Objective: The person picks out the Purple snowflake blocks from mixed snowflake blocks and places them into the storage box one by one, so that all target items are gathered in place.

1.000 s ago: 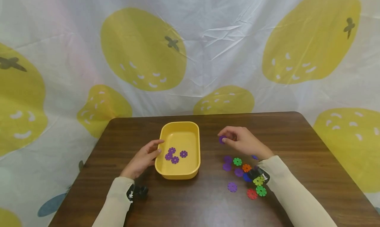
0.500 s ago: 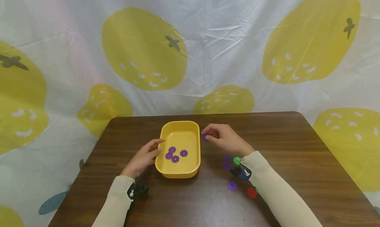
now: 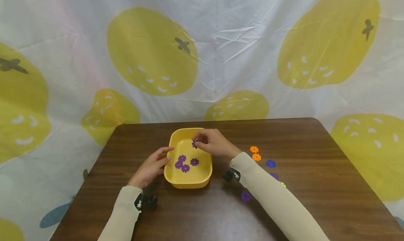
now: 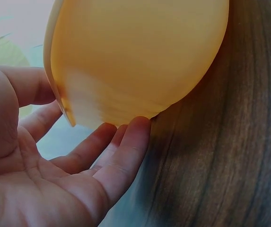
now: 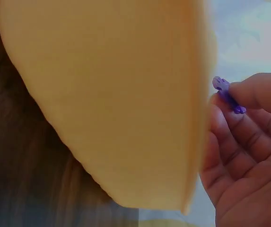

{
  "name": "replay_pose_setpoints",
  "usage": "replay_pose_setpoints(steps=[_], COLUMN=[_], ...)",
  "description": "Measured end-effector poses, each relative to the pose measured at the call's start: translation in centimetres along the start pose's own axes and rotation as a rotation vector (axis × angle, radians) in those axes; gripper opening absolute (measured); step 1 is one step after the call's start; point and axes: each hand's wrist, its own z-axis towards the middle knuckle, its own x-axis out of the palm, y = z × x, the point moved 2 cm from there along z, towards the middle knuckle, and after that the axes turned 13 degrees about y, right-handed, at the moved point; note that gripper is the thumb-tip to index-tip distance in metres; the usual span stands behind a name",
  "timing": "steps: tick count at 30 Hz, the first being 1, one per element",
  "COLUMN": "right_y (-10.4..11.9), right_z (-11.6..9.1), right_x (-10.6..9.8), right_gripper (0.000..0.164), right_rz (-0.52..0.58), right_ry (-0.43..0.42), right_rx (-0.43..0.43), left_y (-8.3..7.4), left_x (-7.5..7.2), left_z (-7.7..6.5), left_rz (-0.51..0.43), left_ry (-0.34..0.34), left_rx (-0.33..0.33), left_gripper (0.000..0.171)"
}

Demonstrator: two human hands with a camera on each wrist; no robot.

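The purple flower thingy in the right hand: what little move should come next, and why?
I'd probably let the right hand loosen its pinch, so the purple piece drops into the yellow tray. It's held over the tray, four other purple pieces lie inside, and the left hand holds the side.

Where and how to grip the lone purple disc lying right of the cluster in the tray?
Probably pinch opposite edges of the lone purple disc, straight down from above. It looks flat on the floor of the yellow tray, whose raised walls would hinder a side approach. It sits apart from the disc cluster, leaving its rim free.
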Motion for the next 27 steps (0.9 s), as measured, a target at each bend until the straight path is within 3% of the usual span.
replay_pose_setpoints(steps=[7, 14, 27], right_y=[-0.3, -0.7, -0.3], right_z=[2.1, 1.8, 1.2], right_x=[1.9, 2.8, 1.9], right_gripper=[0.008, 0.012, 0.014], right_rz=[-0.072, -0.183, -0.186], right_ry=[0.078, 0.155, 0.078], right_rx=[-0.031, -0.001, -0.040], left_y=[0.2, 0.2, -0.1], left_x=[0.1, 0.1, -0.1], left_z=[0.0, 0.1, 0.0], left_rz=[-0.003, 0.003, 0.010], left_ry=[0.010, 0.010, 0.020], left_rx=[0.003, -0.011, -0.006], left_gripper=[0.045, 0.046, 0.047])
